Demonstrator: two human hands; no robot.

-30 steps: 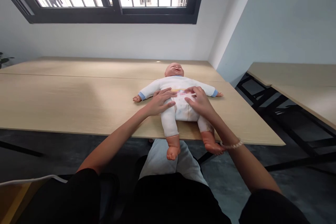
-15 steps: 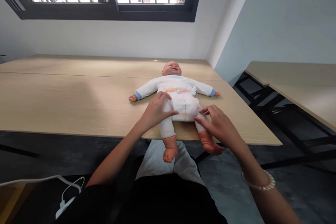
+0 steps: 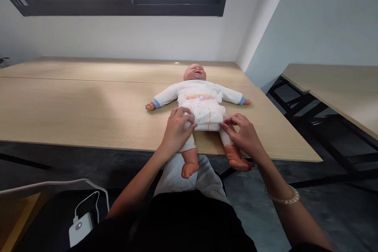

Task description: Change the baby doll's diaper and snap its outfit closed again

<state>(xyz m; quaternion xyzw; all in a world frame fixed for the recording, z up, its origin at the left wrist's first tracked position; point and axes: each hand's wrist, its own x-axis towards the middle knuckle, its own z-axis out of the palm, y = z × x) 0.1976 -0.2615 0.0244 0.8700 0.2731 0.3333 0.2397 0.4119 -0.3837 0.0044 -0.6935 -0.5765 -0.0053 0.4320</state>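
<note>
A baby doll (image 3: 196, 88) lies on its back on the wooden table (image 3: 88, 114), head away from me, arms spread, lower legs over the front edge. It wears a white top with blue cuffs, white leggings and a white diaper (image 3: 208, 116) around its hips. My left hand (image 3: 179, 126) is at the diaper's left leg edge, thumb and fingers pinched on it over the doll's thigh. On the other side, my right hand (image 3: 240, 130) pinches the diaper's right leg edge between thumb and index finger.
A second table (image 3: 348, 94) with a black metal frame stands to the right. At lower left, a white power bank (image 3: 81, 228) with a cable lies on a dark surface. A barred window (image 3: 124, 4) is in the wall behind the table.
Both hands have closed their fingertips onto the diaper's leg edges; the right hand has moved slightly inward and up. My view has tilted down a little.
</note>
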